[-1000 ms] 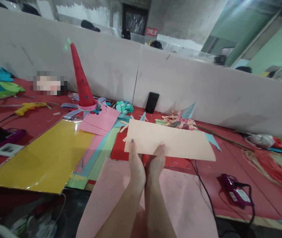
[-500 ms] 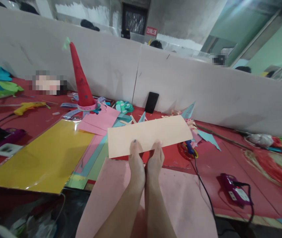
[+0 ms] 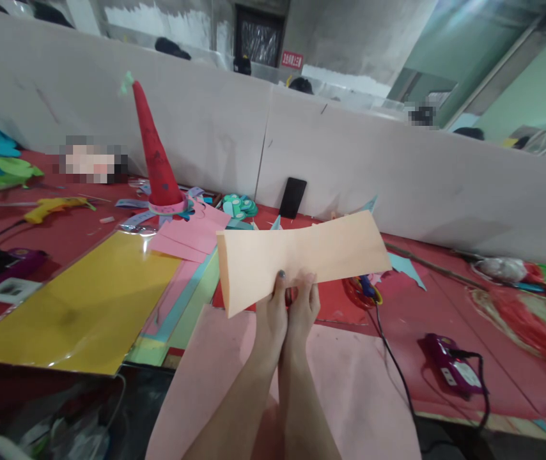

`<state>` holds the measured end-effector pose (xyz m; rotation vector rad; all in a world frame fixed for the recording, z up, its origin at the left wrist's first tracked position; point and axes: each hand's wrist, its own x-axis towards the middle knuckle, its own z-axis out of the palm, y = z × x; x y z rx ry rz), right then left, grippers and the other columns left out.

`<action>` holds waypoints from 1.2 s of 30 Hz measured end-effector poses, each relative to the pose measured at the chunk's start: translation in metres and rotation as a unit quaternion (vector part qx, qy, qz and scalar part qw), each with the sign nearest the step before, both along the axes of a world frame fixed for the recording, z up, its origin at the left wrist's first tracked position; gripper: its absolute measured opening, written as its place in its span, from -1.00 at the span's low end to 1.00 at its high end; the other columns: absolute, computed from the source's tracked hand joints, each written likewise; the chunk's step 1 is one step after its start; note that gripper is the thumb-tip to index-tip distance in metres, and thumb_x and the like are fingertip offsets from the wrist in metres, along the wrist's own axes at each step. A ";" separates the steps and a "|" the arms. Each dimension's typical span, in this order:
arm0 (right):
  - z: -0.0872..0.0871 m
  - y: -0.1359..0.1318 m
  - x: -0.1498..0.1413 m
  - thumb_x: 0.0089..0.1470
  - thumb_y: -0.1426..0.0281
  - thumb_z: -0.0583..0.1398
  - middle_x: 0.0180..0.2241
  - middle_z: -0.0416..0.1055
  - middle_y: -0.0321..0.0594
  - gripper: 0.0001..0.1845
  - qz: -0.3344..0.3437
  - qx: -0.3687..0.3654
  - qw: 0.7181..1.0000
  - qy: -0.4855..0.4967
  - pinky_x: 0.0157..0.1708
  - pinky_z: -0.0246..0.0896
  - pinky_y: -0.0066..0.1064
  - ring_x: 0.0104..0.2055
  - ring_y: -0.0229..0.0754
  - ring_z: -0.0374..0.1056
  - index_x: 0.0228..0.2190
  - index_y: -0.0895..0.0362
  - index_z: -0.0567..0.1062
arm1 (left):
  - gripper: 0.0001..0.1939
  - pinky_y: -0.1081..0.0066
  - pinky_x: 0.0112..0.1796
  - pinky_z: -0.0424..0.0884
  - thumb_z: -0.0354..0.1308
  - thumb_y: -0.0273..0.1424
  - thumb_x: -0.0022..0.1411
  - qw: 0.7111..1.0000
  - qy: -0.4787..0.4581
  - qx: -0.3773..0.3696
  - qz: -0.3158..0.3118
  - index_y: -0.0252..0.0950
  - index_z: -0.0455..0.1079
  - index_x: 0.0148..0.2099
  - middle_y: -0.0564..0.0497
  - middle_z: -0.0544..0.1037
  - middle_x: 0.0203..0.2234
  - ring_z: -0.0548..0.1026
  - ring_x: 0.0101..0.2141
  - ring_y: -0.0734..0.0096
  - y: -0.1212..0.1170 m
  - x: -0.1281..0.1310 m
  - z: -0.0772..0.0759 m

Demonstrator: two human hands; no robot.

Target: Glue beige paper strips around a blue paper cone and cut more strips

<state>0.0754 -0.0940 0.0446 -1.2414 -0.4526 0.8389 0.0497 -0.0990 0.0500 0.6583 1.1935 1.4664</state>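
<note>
A strip of pale orange paper (image 3: 340, 249) is held up above the table by both hands. It looks folded, with a narrow side face showing at its left end. My left hand (image 3: 273, 313) pinches the lower edge near the middle, thumb on the near face. Right beside it, my right hand (image 3: 304, 300) grips the same edge, its thumb also in front. The wrists are close together. Fingers behind the paper are hidden. Below the forearms lies a large pink sheet (image 3: 350, 377).
A red cone hat (image 3: 155, 153) stands back left, near pink paper pieces (image 3: 191, 230) and a yellow sheet (image 3: 76, 300). A yellow glue gun (image 3: 55, 207) lies far left. A black phone (image 3: 293, 198) leans on the partition. A purple corded box (image 3: 452, 364) sits at right.
Both hands have drawn together toward the paper's middle, the left moving right. The strip has shifted right and bent, and its left end now shows a side face.
</note>
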 end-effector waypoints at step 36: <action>-0.003 -0.003 0.000 -0.02 0.09 0.10 -0.38 0.38 -0.24 -0.57 -0.070 0.031 0.996 0.035 -0.47 0.20 -0.56 -0.42 -0.35 0.27 -0.31 0.22 0.41 | -0.65 0.52 -0.43 0.27 0.15 -0.15 0.01 0.997 0.037 0.017 -0.073 -0.33 0.29 -0.60 0.08 0.34 -0.69 0.37 -0.53 0.49 -0.004 -0.003 0.009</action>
